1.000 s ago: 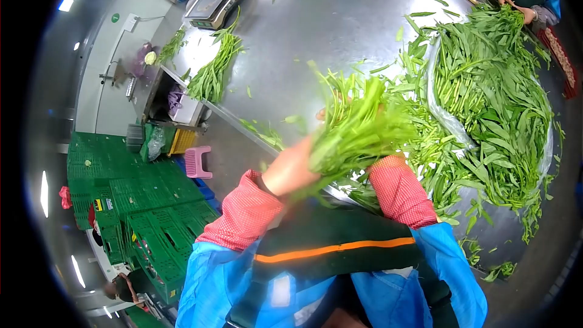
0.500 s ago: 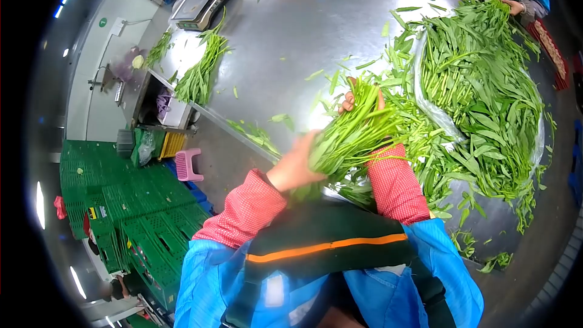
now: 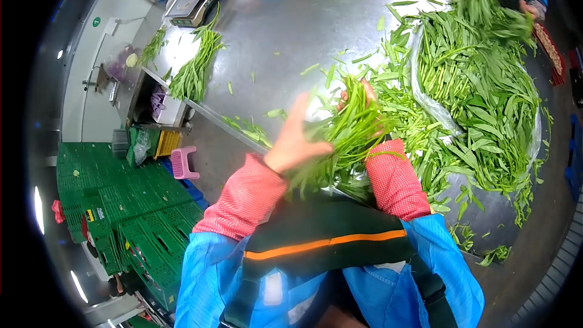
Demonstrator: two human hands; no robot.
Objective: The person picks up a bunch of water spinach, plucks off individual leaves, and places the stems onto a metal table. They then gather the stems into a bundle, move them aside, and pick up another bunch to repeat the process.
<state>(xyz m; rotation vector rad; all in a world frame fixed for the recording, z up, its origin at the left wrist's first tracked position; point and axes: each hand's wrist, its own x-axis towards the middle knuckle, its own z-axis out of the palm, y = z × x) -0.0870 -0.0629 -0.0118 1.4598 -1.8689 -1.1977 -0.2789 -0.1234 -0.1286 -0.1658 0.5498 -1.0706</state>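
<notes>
At the near edge of the surface (image 3: 285, 30), the right hand (image 3: 359, 94) has its grip closed round a bunch of greens (image 3: 349, 133). The left hand (image 3: 294, 136) has a wide grip, fingers spread against the bunch.

The steel worktop (image 3: 285, 30) carries a scale (image 3: 193, 1) at one corner; a small bundle of greens (image 3: 193, 70) lies just beside the scale, a large heap (image 3: 486, 103) well apart.

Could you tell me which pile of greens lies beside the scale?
The slim bundle lying just below the scale; the big heap sits well away from it.
</notes>
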